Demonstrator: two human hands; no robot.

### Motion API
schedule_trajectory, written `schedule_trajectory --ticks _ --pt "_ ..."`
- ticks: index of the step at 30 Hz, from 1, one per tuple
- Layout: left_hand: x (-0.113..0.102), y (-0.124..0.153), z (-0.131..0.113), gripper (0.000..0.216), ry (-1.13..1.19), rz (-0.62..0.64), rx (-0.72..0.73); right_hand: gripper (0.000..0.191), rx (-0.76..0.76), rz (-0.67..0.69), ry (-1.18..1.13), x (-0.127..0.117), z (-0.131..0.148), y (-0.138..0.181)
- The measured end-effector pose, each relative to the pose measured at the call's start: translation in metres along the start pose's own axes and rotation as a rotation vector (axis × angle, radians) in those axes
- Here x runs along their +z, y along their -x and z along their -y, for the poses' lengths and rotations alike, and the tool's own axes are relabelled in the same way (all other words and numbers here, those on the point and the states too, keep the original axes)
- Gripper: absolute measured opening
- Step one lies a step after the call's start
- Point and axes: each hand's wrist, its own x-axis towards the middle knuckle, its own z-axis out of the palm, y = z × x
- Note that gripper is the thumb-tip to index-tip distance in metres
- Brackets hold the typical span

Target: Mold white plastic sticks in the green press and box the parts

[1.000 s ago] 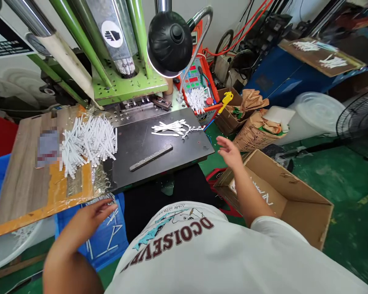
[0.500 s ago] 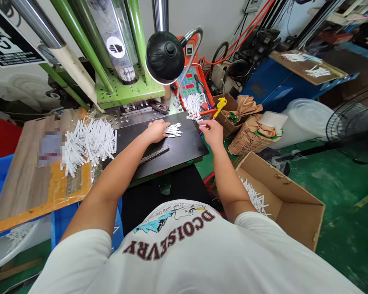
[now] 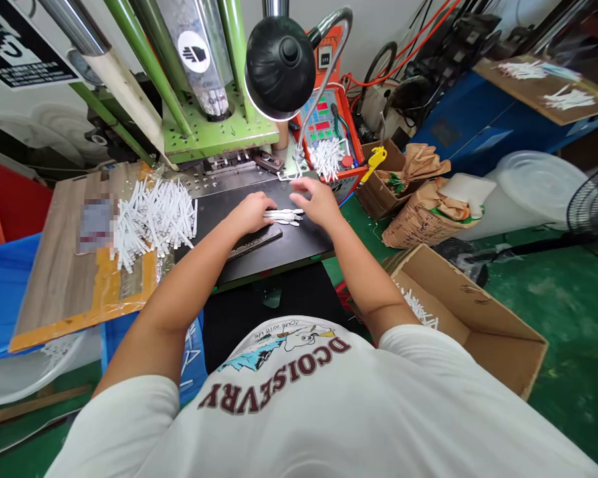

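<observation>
My left hand (image 3: 253, 212) is closed around a small bundle of thin white strips (image 3: 285, 216) above the black work plate (image 3: 299, 243). Their free ends stick out to the right from my fingers. Just beyond those ends is my right hand (image 3: 317, 202), its thumb and forefinger apart with nothing visible between them. Some of its fingers are hidden behind the hand. A dark slotted metal bar (image 3: 255, 244) lies on the plate below my left hand. Behind the plate is the press's metal bed (image 3: 229, 180).
A large heap of white strips (image 3: 154, 216) covers part of the wooden board (image 3: 62, 245) at left. More strips (image 3: 327, 157) lie on the orange control box (image 3: 351, 174). A black lamp (image 3: 280, 66) hangs overhead. An open carton (image 3: 503, 345) stands at lower right.
My right hand has moved left from beside the control box to the bundle's end, and its fingers have spread. My left hand stays on the bundle. The view has shifted slightly.
</observation>
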Motion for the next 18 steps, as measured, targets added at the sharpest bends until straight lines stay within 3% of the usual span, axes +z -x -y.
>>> schedule_trajectory --ticks 2,7,12,15,18 --pt "-0.002 0.001 0.002 0.037 0.017 0.012 0.005 0.046 -0.051 0.074 -0.003 -0.003 0.010 0.021" --pt "0.005 0.004 0.004 0.031 0.094 -0.053 -0.027 0.053 0.073 -0.009 0.023 -0.008 0.002 0.056" --pt "0.011 0.009 -0.007 0.036 0.151 -0.072 -0.043 0.069 0.140 0.083 0.053 0.026 -0.006 0.064" --pt "0.003 0.034 -0.016 0.052 0.120 -0.111 -0.131 0.073 0.095 0.017 0.135 0.042 0.006 0.071" --pt "-0.007 0.088 -0.028 0.053 0.097 -0.215 -0.256 0.059 -0.091 -0.026 0.121 0.041 0.022 0.080"
